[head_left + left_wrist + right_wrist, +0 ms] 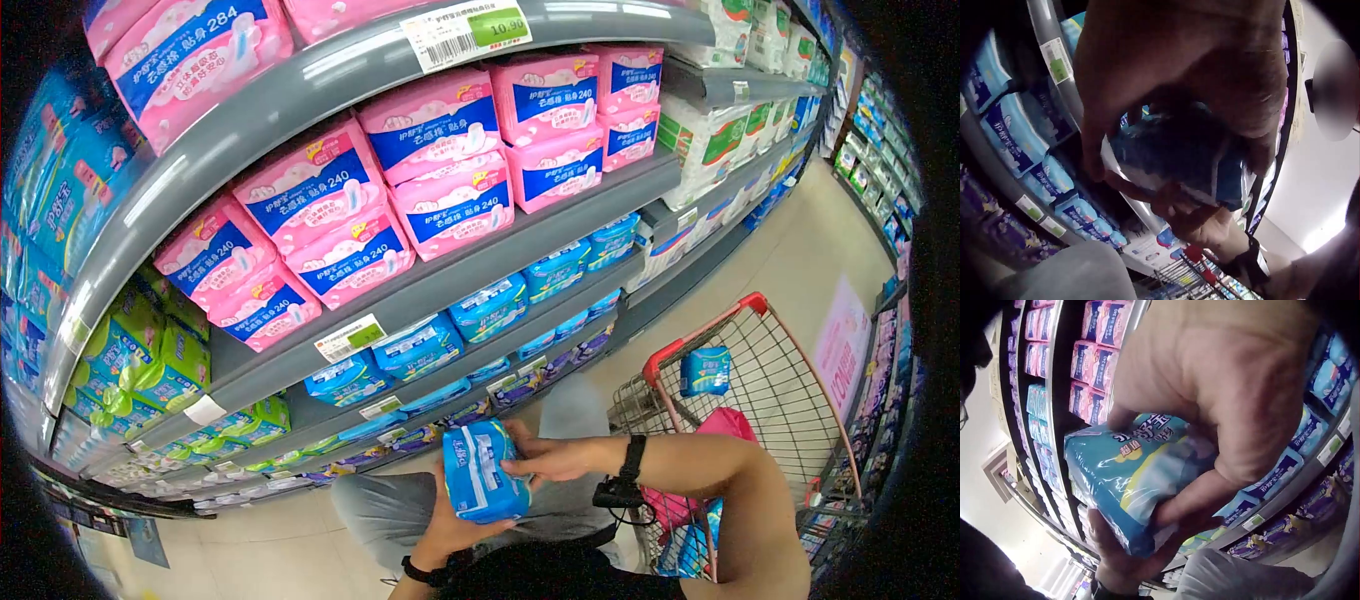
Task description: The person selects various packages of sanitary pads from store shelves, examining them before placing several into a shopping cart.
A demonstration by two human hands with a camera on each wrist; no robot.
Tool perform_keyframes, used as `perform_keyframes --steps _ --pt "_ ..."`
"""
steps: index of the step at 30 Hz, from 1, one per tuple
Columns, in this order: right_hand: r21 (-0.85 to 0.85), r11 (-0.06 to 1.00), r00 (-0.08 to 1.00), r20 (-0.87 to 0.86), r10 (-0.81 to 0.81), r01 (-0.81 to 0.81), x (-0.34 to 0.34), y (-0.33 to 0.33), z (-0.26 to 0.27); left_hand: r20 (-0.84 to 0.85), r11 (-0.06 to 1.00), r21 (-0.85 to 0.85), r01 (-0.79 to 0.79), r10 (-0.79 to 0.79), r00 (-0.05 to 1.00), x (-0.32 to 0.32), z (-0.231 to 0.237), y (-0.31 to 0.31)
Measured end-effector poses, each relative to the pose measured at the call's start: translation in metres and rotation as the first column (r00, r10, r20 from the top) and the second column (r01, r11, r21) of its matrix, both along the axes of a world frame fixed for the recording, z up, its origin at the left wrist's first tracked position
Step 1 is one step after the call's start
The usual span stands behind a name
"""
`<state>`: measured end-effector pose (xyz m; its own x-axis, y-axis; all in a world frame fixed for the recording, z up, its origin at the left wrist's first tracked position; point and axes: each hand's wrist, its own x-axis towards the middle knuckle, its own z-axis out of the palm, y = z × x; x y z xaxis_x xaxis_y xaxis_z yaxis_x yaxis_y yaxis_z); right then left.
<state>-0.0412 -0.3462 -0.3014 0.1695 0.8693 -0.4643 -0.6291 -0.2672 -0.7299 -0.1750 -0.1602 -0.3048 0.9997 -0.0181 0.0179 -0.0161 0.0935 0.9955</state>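
A blue plastic-wrapped pack (485,470) is held between both hands above the person's lap. The left hand (455,530) grips it from below and the left side, its thumb and fingers round the pack. From the right, the right hand (550,457) holds the upper edge with thumb on the face and fingers behind. In the right wrist view the pack (1129,469) shows a teal side with a yellow stripe, the right hand (1222,394) over it and the left hand (1122,562) beneath. The left wrist view shows the pack (1172,156) darkly, under the left hand (1179,62).
Curved grey shelves (560,222) hold pink packs (430,130), blue packs (420,345) and green packs (130,350). A wire cart (790,390) with a red handle stands at the right, with a blue pack (706,371) and a pink item (728,425) inside. Tiled floor (270,550) shows below.
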Motion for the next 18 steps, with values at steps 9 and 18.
perform_keyframes --steps 9,18 --pt "0.141 0.989 0.973 0.229 0.010 -0.044 0.008 0.008 -0.018 -0.191 0.924 -0.331 -0.194 0.136 0.972 -0.047 -0.032 0.069" --pt "0.150 0.964 0.637 0.726 -0.259 0.220 0.024 0.070 0.014 0.151 0.920 -0.162 -0.358 0.381 0.912 -0.006 -0.015 0.106"
